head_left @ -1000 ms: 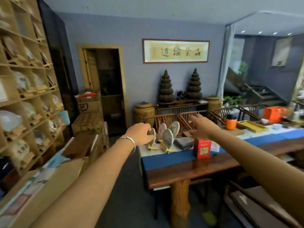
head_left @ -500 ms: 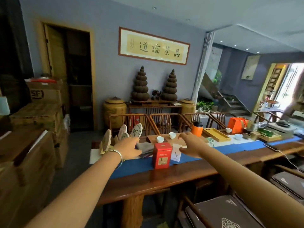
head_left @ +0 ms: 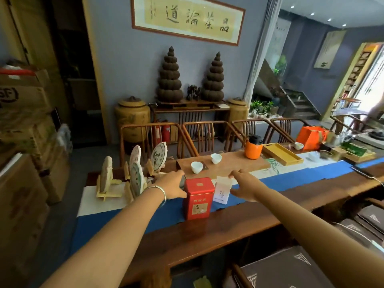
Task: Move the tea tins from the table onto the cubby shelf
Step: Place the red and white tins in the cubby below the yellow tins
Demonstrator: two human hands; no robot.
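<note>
Red tea tin (head_left: 198,198) upright on worktop (head_left: 239,221) btwn L hand (head_left: 172,187) & R hand (head_left: 245,187), fingers spread, touching neither tin nor white box (head_left: 222,189).

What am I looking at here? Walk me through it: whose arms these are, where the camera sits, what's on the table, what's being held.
There is no machine. A person wears a wide-angle camera on the head, so you see their own two bare arms reaching forward.

The left hand, with a bracelet on its wrist, reaches to the left side of a red tea tin. The right hand reaches a white tea box just right of the tin. Neither hand has clearly closed on anything yet.

Both stand on a blue runner on a long wooden table. Also there: round tea cakes on small stands, two white cups, an orange flask and a yellow tray.
</note>
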